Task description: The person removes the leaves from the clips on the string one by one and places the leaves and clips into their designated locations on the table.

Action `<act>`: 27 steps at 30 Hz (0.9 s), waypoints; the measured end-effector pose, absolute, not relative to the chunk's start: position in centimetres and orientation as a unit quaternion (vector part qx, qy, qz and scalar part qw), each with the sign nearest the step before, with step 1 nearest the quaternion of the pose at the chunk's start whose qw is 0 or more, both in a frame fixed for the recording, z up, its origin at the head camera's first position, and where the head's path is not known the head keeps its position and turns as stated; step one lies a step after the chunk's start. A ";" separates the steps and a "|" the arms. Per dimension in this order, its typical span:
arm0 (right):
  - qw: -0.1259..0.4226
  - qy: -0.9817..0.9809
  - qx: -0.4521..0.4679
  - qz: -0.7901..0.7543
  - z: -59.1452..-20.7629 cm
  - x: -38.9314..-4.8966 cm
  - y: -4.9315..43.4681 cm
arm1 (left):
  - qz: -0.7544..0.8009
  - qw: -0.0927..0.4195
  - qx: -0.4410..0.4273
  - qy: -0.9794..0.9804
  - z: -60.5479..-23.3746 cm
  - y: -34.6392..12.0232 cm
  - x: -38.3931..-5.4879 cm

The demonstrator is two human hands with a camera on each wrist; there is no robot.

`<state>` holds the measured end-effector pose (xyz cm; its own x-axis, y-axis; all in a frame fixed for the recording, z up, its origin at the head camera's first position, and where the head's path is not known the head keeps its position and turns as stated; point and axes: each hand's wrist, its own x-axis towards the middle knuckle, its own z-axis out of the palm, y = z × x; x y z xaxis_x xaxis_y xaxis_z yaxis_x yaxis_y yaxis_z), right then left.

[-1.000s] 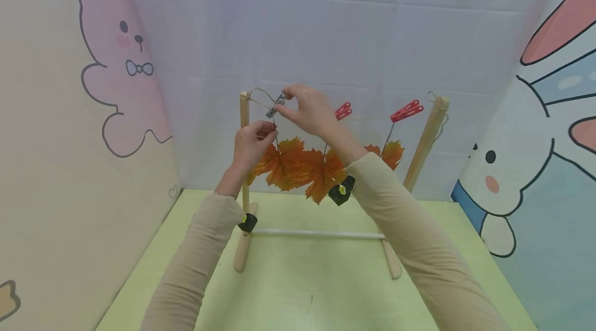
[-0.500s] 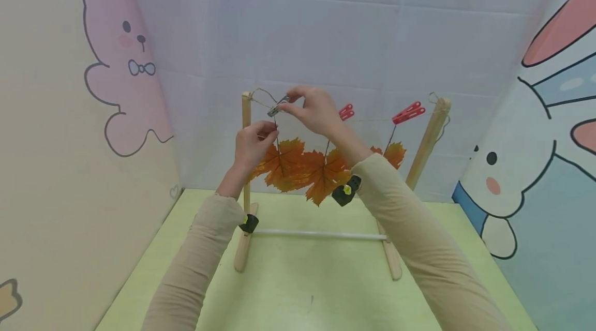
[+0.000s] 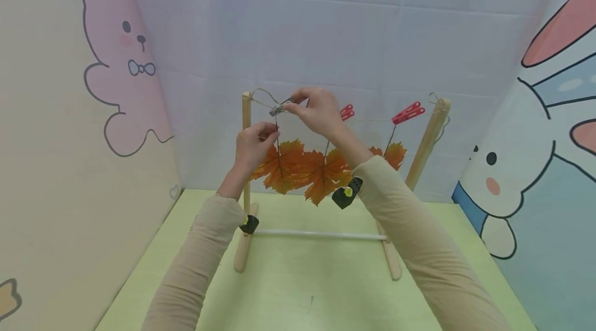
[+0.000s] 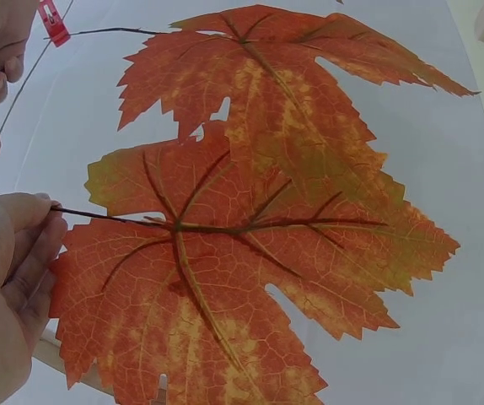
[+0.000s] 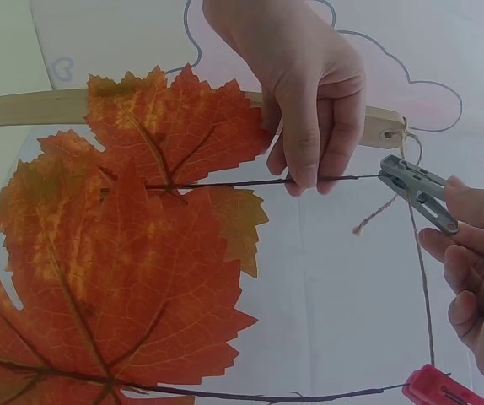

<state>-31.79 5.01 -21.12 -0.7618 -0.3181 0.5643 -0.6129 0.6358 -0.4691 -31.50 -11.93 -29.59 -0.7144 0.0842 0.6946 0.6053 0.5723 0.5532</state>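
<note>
My left hand (image 3: 253, 147) pinches the thin dark stem of an orange maple leaf (image 4: 225, 245) between thumb and fingers; the leaf hangs below. Just above, my right hand (image 3: 318, 111) holds a grey clothespin (image 5: 419, 192) by its handles between thumb and fingers. In the right wrist view the clothespin's nose sits at the twine (image 5: 419, 270), with the stem's tip right at it. The left hand (image 5: 318, 118) shows there too, lower on the stem. Beside this leaf a second maple leaf (image 5: 115, 287) hangs from a red clothespin (image 5: 444, 388).
Two wooden posts (image 3: 427, 147) on feet carry the twine, joined low by a white rod (image 3: 316, 234). Another red clothespin (image 3: 408, 113) near the right post holds a further leaf (image 3: 395, 154). The stand rests on a pale green table (image 3: 298, 289) before a white backdrop.
The right hand and the grey clothespin have tilted to a flatter angle and moved slightly right. The left hand stays at the stem, nearly still.
</note>
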 end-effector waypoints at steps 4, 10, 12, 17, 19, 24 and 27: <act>0.230 -0.875 0.266 0.333 -21.1 -31.8 5.0 | -0.406 0.318 -0.205 -0.832 -29.7 -12.1 -31.5; 0.262 -0.863 0.276 0.334 -21.1 -31.7 5.1 | -0.403 0.314 -0.197 -0.837 -29.9 -12.4 -31.5; 0.272 -0.857 0.281 0.335 -21.1 -31.7 5.1 | -0.405 0.314 -0.199 -0.836 -30.0 -12.5 -31.4; 0.283 -0.850 0.289 0.337 -21.2 -31.8 5.2 | -0.405 0.313 -0.198 -0.836 -30.1 -12.7 -31.2; 0.282 -0.852 0.287 0.336 -21.2 -31.9 5.3 | -0.406 0.311 -0.197 -0.836 -30.1 -12.7 -31.1; 0.272 -0.860 0.276 0.331 -21.2 -31.8 5.4 | -0.406 0.310 -0.196 -0.837 -30.2 -12.8 -31.0; 0.270 -0.864 0.266 0.330 -21.2 -31.8 5.4 | -0.406 0.311 -0.197 -0.836 -30.4 -12.9 -31.1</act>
<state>-31.85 5.44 -21.20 -0.7124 -0.2825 0.6424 -0.6389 0.6398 -0.4271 -31.06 -12.87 -30.38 -0.7293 0.0770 0.6798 0.5819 0.5925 0.5571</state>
